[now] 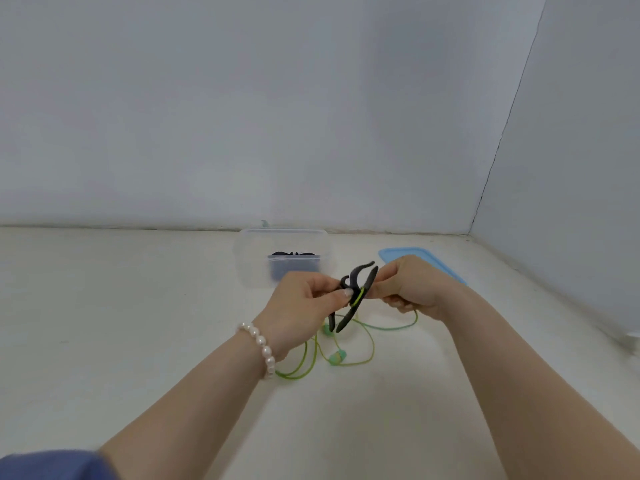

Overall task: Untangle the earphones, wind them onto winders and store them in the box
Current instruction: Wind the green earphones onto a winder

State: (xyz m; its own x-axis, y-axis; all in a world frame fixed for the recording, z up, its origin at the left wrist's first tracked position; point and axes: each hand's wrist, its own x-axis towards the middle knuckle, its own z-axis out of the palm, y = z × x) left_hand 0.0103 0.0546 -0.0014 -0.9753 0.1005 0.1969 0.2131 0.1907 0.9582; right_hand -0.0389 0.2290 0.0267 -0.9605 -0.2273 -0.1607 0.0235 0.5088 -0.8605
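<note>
Winding had only just begun: a turn or two of green cable showed as a bright band across the waist of the black winder [356, 296], while most of the green earphones [332, 355] lay loose on the white tabletop [138, 323] just below the hands, their cable in open loops with no visible knot and the two pale green earbuds resting among them. The left hand [304, 299], with a pearl bracelet [259, 348] at its wrist, pinched the winder at its middle, thumb pressed near the wrapped band. The right hand [408, 289] had its fingers curled in, pinching the cable close beside the winder, and a strand ran down from it to the loops. The winder was held in the air between the hands, its long axis slanted from lower left to upper right, the forked upper tips pointing up toward the clear plastic box [282, 258] and the lower tips down toward the cable. That box stood open near the wall, and a dark shape inside it was probably another wound winder, though the cloudy plastic blurred it. Its blue lid [436, 265] lay flat on the tabletop to the right, behind the right hand. By my reading, most of this cable remained to be wrapped, the ends tucked in, and the winder set in the box.
</note>
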